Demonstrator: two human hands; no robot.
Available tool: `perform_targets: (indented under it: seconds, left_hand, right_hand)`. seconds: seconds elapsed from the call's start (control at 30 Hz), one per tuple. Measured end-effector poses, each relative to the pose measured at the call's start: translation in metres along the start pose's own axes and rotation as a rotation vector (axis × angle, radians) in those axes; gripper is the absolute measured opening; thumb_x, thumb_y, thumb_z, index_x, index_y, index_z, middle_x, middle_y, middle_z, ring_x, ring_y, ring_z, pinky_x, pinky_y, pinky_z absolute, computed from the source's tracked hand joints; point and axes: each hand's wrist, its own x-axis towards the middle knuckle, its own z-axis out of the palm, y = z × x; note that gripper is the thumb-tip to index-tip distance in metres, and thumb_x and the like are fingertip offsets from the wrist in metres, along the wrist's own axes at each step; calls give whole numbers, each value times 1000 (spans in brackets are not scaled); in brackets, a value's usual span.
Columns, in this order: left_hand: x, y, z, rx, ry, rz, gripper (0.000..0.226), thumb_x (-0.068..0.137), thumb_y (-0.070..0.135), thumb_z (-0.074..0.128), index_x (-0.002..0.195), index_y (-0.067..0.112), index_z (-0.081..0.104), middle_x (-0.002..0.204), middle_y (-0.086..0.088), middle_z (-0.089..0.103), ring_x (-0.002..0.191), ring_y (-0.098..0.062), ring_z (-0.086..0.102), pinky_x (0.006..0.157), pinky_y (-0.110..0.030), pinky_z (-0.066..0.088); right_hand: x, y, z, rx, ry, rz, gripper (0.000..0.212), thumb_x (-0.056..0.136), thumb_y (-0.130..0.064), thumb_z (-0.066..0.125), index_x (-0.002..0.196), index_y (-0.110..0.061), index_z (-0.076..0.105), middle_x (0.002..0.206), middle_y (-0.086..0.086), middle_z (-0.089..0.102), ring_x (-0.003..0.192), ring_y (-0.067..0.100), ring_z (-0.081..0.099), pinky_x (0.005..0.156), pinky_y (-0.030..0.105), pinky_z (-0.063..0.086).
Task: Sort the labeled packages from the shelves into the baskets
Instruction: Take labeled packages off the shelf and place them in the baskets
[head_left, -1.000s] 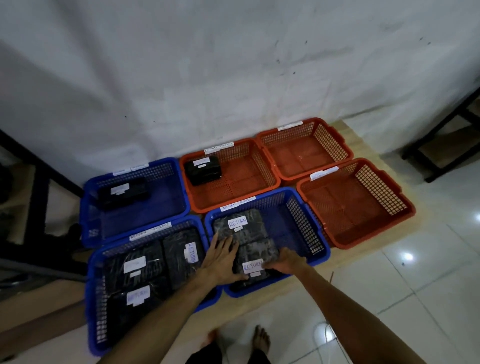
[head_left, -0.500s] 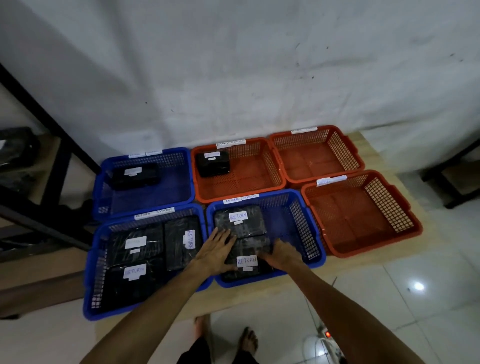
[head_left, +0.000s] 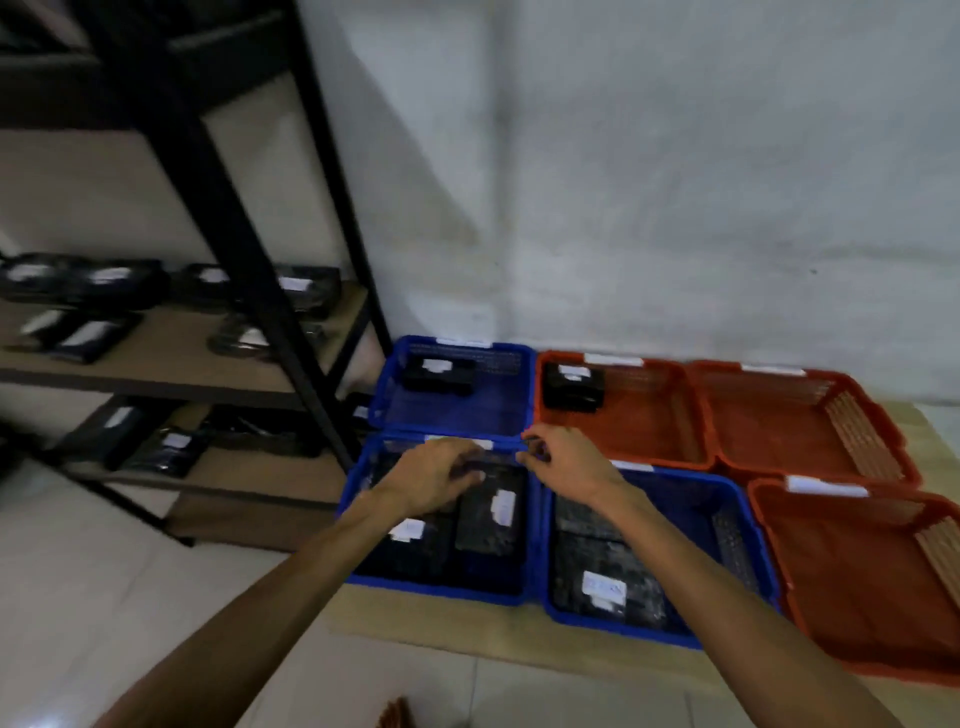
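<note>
Black labeled package (head_left: 488, 514) lying lengthwise front-to-back in blue basket (head_left: 363, 467), hands (blurred) loosely curled, holding nothing visible.

Blue baskets (head_left: 457, 415), orange baskets (head_left: 623, 410) (black packages (head_left: 488, 514))

Two bare forearms, no sleeves, no watch or wristband showing. Left hand (head_left: 431, 480) and right hand (head_left: 569, 460) uncovered too, no gloves, no rings that can be made out through the blur. Slim wrists, long fingers, nothing else of the body clearly in view.
</note>
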Motion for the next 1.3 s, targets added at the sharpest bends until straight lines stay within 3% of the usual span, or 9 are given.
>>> perform_targets:
  seconds: [0.2, 0.33, 0.47, 0.53, 0.63, 0.8, 0.93, 1.07, 1.3]
  left_hand:
    - [-40, -65, -95, -113, 257, -48, 46, 88, 55, 58, 116, 21, 67, 102, 7, 71, 92, -6, 67, 85, -29, 54]
    - [-59, -116, -139, -113, 448, -121, 19, 88, 43, 64, 95, 27, 62, 86, 11, 68, 78, -9, 65, 70, -35, 54]
    - [-68, -187, -171, -95, 536, -227, 22, 86, 39, 66, 101, 25, 59, 102, 5, 64, 93, -16, 63, 75, -32, 50]
    - [-62, -240, -187, -28, 500, -246, 40, 85, 34, 69, 121, 22, 56, 122, 0, 57, 114, -22, 55, 91, -37, 48]
    - [-40, -299, -207, 71, 359, -250, 72, 84, 51, 64, 146, 24, 39, 148, -2, 41, 136, -26, 39, 110, -46, 39]
    - [3, -346, -222, 176, 89, -242, 98, 86, 62, 62, 159, 24, 9, 166, -2, 6, 152, -28, 8, 123, -45, 16]
    - [25, -369, -220, 266, 8, -152, 103, 80, 67, 65, 158, 19, 17, 164, -5, 17, 151, -26, 14, 124, -40, 14]
    - [26, -378, -215, 276, 34, -113, 105, 67, 65, 76, 151, 23, 30, 147, -9, 37, 137, -32, 35, 118, -42, 27]
    - [7, -376, -223, 101, 100, -192, 100, 59, 56, 86, 139, 24, 36, 138, -3, 40, 132, -25, 38, 108, -45, 40]
  right_hand:
    - [47, -118, -3, 0, 77, -245, 33, 89, -43, 66, 117, -25, 65, 100, -7, 71, 88, 14, 67, 82, 37, 55]
    - [78, -192, 2, -29, 116, -346, 35, 93, -44, 62, 122, -24, 63, 109, -6, 68, 93, 12, 65, 85, 38, 55]
    - [105, -248, 19, 6, 216, -345, 50, 92, -52, 58, 133, -24, 53, 122, -2, 61, 109, 19, 61, 91, 41, 53]
    - [122, -279, 33, 45, 279, -276, 66, 91, -59, 55, 145, -25, 37, 138, 2, 50, 125, 22, 52, 98, 43, 50]
    - [143, -319, 41, 127, 428, -239, 78, 91, -56, 58, 152, -25, 21, 146, 3, 39, 134, 22, 41, 100, 42, 47]
    - [163, -357, 57, 219, 597, -95, 84, 93, -50, 58, 156, -19, 12, 153, 4, 34, 137, 21, 43, 102, 39, 47]
    - [168, -365, 70, 252, 667, -46, 78, 95, -48, 55, 156, -18, 15, 150, 2, 43, 133, 20, 50, 104, 39, 49]
    - [167, -367, 69, 214, 653, -34, 77, 97, -41, 55, 156, -14, 13, 149, 4, 44, 130, 20, 52, 102, 32, 46]
    - [168, -367, 71, 224, 674, -52, 76, 97, -40, 56, 156, -16, 14, 148, 4, 46, 129, 20, 53, 102, 33, 47]
